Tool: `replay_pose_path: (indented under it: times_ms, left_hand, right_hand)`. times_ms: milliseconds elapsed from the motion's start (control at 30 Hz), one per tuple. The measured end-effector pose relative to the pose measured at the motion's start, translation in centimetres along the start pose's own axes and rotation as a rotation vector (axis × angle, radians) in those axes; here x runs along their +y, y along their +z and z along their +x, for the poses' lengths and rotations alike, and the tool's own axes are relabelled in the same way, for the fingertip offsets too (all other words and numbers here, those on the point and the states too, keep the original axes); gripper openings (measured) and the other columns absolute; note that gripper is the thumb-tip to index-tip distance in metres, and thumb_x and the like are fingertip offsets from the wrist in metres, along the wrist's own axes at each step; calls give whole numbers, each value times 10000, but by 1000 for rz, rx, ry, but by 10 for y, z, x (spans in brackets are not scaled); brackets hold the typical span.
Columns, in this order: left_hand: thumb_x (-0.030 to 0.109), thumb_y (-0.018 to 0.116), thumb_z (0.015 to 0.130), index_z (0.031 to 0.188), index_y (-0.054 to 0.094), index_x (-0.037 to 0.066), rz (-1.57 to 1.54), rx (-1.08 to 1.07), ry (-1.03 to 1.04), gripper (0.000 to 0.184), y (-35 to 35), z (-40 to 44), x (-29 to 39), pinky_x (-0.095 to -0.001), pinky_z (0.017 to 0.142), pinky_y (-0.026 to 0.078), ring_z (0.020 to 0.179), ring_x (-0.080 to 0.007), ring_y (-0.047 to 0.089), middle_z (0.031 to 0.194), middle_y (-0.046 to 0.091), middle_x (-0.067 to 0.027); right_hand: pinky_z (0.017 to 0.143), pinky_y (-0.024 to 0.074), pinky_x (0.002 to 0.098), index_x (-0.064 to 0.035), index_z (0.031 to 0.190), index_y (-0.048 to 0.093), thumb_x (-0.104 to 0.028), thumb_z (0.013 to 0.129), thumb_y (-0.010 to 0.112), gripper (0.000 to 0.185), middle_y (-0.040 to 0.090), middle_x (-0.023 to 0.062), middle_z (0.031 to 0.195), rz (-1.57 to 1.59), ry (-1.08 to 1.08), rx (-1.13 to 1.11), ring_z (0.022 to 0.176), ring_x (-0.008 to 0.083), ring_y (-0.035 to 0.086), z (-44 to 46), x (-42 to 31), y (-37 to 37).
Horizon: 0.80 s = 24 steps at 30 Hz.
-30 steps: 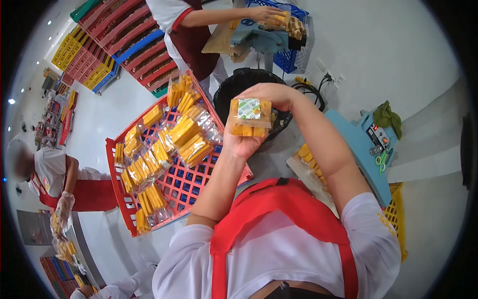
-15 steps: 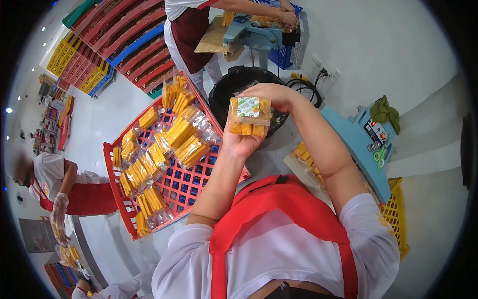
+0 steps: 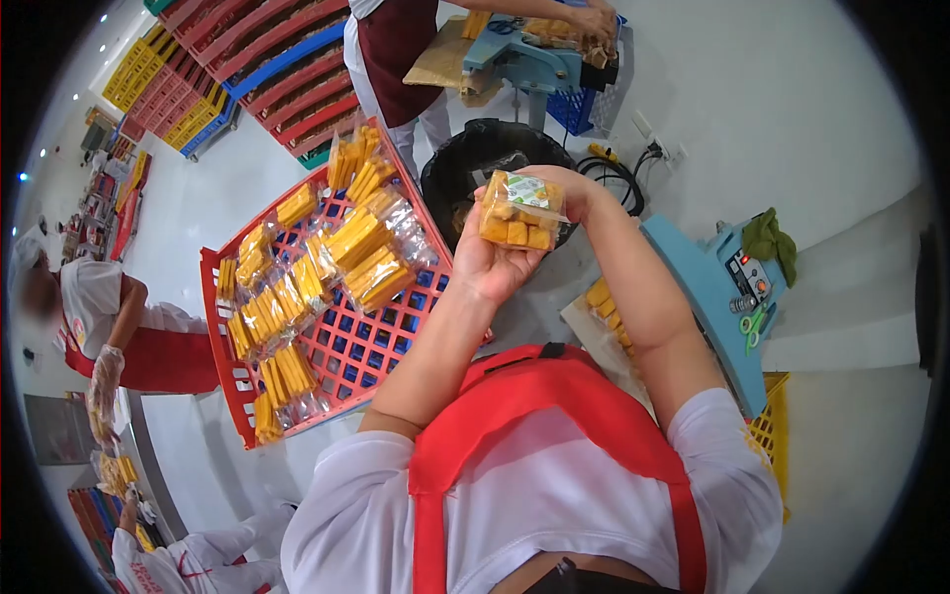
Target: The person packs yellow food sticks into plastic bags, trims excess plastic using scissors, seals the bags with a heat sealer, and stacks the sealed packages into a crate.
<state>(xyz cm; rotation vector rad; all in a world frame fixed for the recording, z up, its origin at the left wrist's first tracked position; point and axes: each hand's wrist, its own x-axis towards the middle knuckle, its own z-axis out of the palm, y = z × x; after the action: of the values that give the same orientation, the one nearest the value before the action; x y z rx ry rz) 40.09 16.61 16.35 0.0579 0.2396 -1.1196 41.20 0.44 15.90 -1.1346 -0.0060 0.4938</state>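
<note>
In front of my chest is a clear plastic packet of yellow-orange sticks (image 3: 519, 234), with a white and green label on its upper part. My left hand (image 3: 487, 265) supports it from below and the left, its fingers partly hidden behind the packet. My right hand (image 3: 566, 188) curves round the packet's upper right side; its fingertips are mostly hidden. The packet is tilted, and the blunt ends of the sticks face me. Left of my hands stands a red crate (image 3: 327, 361) with several similar packets (image 3: 358, 238) lying in it.
A black-lined bin (image 3: 450, 163) stands just beyond my hands. At right is a blue sealing machine (image 3: 698, 282) with green scissors (image 3: 752, 327) on it, above a yellow crate (image 3: 772, 421). One co-worker (image 3: 401, 49) works at another machine (image 3: 524, 59); another co-worker (image 3: 139, 337) stands left.
The packet has tipped in my hands, so more of the stick ends and less of the label face me. It sits slightly further right and higher in view. My view has shifted a little.
</note>
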Motion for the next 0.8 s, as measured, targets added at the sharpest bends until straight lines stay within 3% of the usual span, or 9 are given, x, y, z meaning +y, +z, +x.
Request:
replay_pose_path:
  times_ms: [100, 233, 400, 467, 533, 567, 600, 700, 800]
  left_hand:
    - [368, 397, 874, 1157, 443, 94, 20, 58, 15, 396, -2, 0, -1, -455, 850, 430, 1013, -266, 501, 1148, 488, -100]
    - [452, 382, 851, 1173, 438, 99, 127, -45, -10, 481, -12, -4, 8, -425, 883, 404, 1027, -261, 490, 1156, 483, -104]
    - [440, 497, 806, 1207, 409, 61, 286, -114, 79, 559, -45, -28, 53, -415, 859, 421, 989, -273, 526, 1112, 518, -130]
    - [358, 604, 755, 1230, 384, 33, 462, -73, 77, 616, -57, -53, 67, -413, 841, 433, 961, -276, 547, 1086, 538, -146]
    - [283, 686, 689, 1280, 312, 34, 489, -97, 43, 742, -62, -71, 81, -408, 859, 416, 1023, -259, 515, 1154, 493, -143]
    - [268, 706, 665, 1293, 281, 33, 655, -216, -28, 794, -62, -76, 88, -395, 878, 397, 1045, -247, 498, 1183, 467, -134]
    - [252, 727, 641, 1306, 250, 31, 820, -336, -99, 848, -60, -81, 94, -382, 897, 378, 1067, -236, 480, 1212, 441, -125]
    - [237, 744, 618, 1322, 213, 40, 987, -237, -109, 903, -81, -96, 113, -343, 931, 333, 1112, -207, 429, 1237, 410, -106]
    - [253, 702, 674, 1300, 286, 46, 1146, -73, -165, 780, -132, -116, 141, -340, 962, 287, 1149, -190, 381, 1224, 430, -83]
  right_hand:
    - [860, 422, 275, 33, 1079, 537, -176, 844, 470, 322, 569, 109, 1057, 76, 16, -13, 961, 167, 554, 2, 6, -7]
    - [866, 409, 268, 23, 1178, 452, -163, 842, 482, 386, 523, 125, 1131, 39, 17, -47, 1009, 171, 527, 3, 6, 4]
    - [889, 369, 286, -31, 1338, 161, -190, 791, 584, 710, 366, 162, 1281, -732, -421, 374, 1110, 215, 447, 0, 3, 53]
    - [850, 386, 282, -29, 1329, 187, -170, 766, 616, 722, 413, 162, 1219, -707, -456, 425, 1047, 199, 484, 14, 14, 45]
    - [763, 417, 245, -32, 1326, 183, -133, 752, 626, 732, 477, 136, 1111, -163, -190, 213, 930, 151, 526, 11, 6, 59]
    - [644, 433, 205, -8, 1212, 383, -110, 743, 626, 538, 554, 82, 931, -110, -186, 137, 777, 105, 549, 17, 13, 56]
    - [644, 433, 205, -8, 1212, 383, -110, 743, 626, 538, 554, 82, 931, -109, -172, 124, 777, 105, 549, 21, 15, 58]
    - [542, 432, 188, -10, 767, 576, -88, 761, 592, 80, 563, 12, 683, -418, -38, -84, 621, 61, 524, 26, 24, 80]
    - [544, 422, 198, -12, 762, 573, -85, 768, 579, 74, 558, 14, 693, -498, -54, 40, 620, 55, 512, 45, 74, 91]
